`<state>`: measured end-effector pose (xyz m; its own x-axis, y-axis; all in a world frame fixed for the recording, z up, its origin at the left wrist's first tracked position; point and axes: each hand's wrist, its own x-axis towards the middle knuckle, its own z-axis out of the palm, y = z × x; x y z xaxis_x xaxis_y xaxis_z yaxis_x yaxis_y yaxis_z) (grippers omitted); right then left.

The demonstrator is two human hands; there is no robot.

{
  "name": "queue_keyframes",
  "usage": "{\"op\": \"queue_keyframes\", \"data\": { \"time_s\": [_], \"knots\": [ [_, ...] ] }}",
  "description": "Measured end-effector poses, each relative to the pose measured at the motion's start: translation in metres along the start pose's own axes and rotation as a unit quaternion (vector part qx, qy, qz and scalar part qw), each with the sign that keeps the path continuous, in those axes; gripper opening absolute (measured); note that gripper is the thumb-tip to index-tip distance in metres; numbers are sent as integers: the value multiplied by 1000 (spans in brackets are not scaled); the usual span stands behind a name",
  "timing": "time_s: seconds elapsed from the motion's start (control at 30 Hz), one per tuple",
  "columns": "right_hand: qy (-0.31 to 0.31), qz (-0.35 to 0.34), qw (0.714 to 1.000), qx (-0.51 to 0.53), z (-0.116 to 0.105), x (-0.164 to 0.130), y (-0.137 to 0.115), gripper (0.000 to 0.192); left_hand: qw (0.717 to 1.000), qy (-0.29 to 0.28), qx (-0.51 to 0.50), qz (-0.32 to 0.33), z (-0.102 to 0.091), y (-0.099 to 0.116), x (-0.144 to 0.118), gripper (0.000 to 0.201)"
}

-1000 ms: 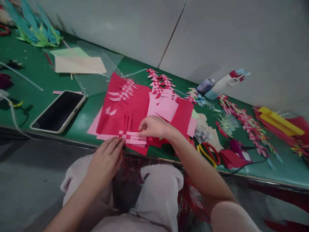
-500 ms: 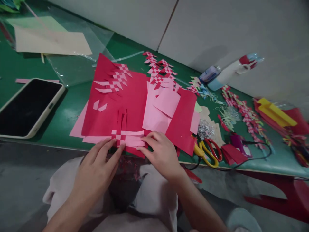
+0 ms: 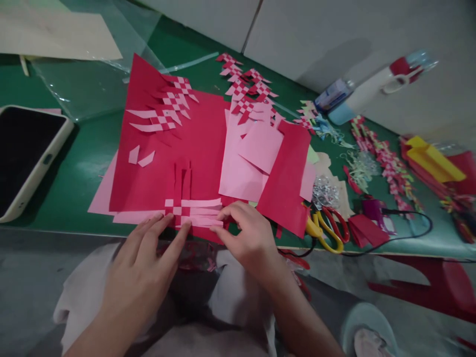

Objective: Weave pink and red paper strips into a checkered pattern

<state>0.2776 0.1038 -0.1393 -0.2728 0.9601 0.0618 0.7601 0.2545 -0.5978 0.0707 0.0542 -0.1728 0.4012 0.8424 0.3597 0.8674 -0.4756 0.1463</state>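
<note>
A small woven piece of pink and red paper strips lies at the front edge of a large red paper sheet. My left hand rests with fingers spread, its fingertips on the lower edge of the weave. Between thumb and index finger my right hand pinches the right end of a pink paper strip. Loose red strips stick up from the top of the weave. Finished woven fish-like pieces and two pink paper scraps lie on the red sheet.
On the green table are a phone at left, pink sheets and a red folded paper at right, scissors, metal rings, a spray bottle, and woven strings. A plastic sheet lies behind.
My view has shifted a little, so the phone sits further left. Both hands stay at the weave, and the pink strips at my right fingertips now fan slightly apart.
</note>
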Motion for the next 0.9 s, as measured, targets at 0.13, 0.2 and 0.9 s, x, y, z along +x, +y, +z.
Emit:
{"op": "queue_keyframes", "data": {
  "time_s": [0.13, 0.2, 0.9],
  "knots": [
    [-32, 99, 992, 74, 0, 2, -5, 19, 1000, -4, -1, -6, 0, 0, -1, 56],
    [-31, 147, 983, 102, 2, 3, -6, 28, 1000, -9, -5, -11, 0, 0, -2, 57],
    [-93, 206, 971, 82, 4, 20, -11, 19, 997, 8, -61, -40, 4, 1, -7, 60]
  ]
}}
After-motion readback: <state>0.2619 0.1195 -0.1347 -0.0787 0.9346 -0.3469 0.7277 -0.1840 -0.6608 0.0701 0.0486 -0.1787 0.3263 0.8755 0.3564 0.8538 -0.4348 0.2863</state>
